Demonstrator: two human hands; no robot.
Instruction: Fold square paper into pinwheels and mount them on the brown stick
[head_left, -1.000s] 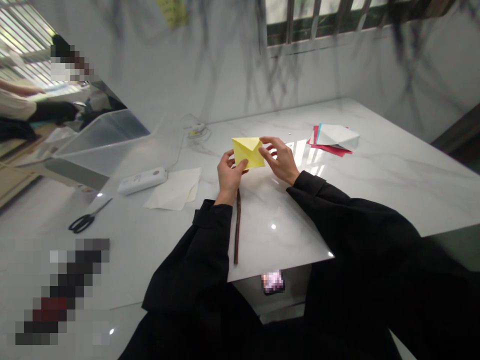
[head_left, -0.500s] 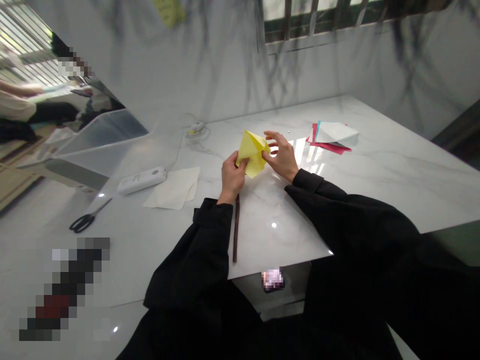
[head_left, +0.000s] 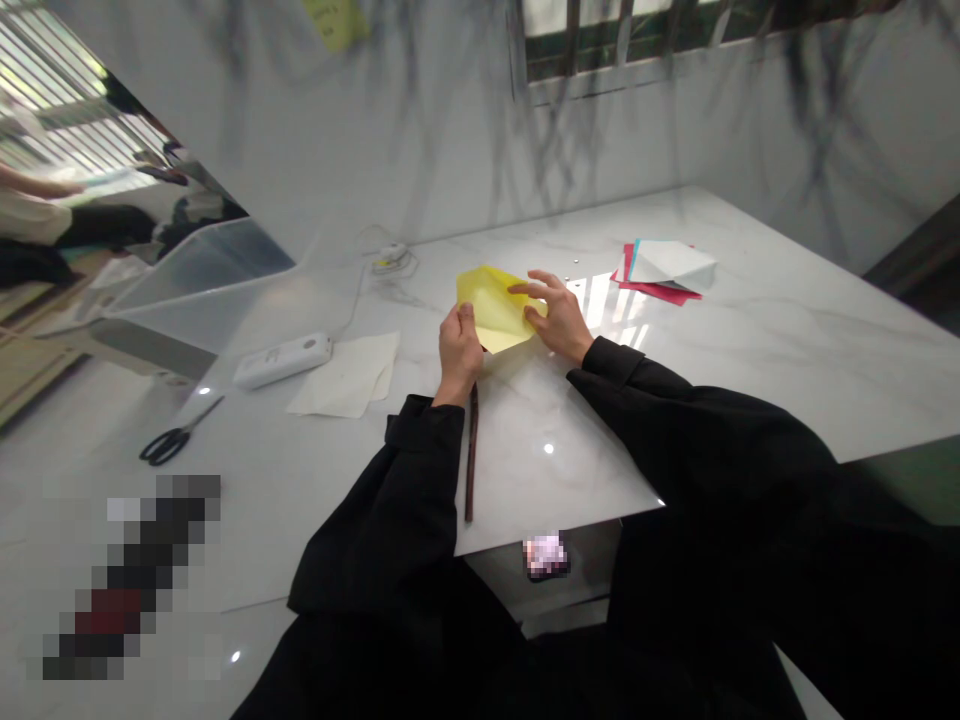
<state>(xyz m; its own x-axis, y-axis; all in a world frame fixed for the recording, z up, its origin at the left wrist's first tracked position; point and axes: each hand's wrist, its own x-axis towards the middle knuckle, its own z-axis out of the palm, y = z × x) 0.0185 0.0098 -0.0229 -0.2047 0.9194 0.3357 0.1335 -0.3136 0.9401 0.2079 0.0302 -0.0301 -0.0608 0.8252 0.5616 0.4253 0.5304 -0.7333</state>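
Note:
A yellow sheet of paper (head_left: pixel 491 300), creased and partly opened out, is held up above the white marbled table (head_left: pixel 555 420). My left hand (head_left: pixel 460 350) grips its left edge, thumb on top and fingers behind. On the right side, my right hand (head_left: pixel 556 318) pinches the paper's edge between thumb and fingers, with the index finger stretched over the upper part. Below my left wrist, a thin dark brown stick (head_left: pixel 472 455) lies on the table near its front edge. The fingers behind the paper are hidden.
Cream paper sheets (head_left: pixel 349 378) and a white oblong device (head_left: pixel 283 361) lie left of my hands. Black-handled scissors (head_left: pixel 176 435) are further left. Red, blue and white papers (head_left: pixel 667 268) are stacked at right. A clear plastic bin (head_left: pixel 202 270) stands left; another person's arm (head_left: pixel 37 182) shows beyond.
The yellow paper has gone from a folded, pointed shape to a wider, more opened one. My left thumb has shifted up along its edge; my right index finger now reaches across it.

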